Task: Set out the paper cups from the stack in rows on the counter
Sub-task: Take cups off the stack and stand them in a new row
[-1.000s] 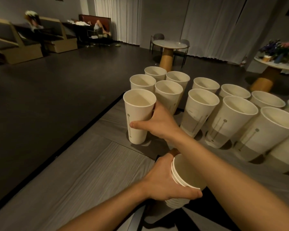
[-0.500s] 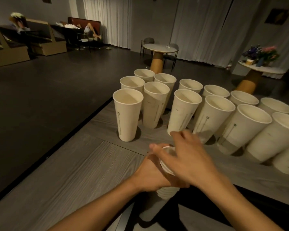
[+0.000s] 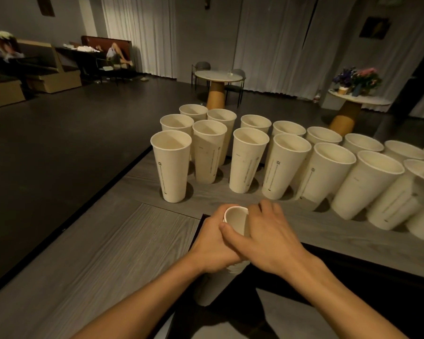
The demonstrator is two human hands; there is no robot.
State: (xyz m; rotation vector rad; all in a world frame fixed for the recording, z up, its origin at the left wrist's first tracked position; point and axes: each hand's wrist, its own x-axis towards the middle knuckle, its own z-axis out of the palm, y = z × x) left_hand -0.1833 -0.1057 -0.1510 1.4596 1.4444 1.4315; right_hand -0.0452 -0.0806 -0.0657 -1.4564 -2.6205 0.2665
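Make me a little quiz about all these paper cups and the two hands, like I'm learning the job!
1. True or false: the left hand holds the stack.
2. The right hand grips: A) the top cup B) a spoon C) a plate.
3. Fill in: the standing cups on the counter have their open ends facing ___.
Key: 1 true; 2 A; 3 up.
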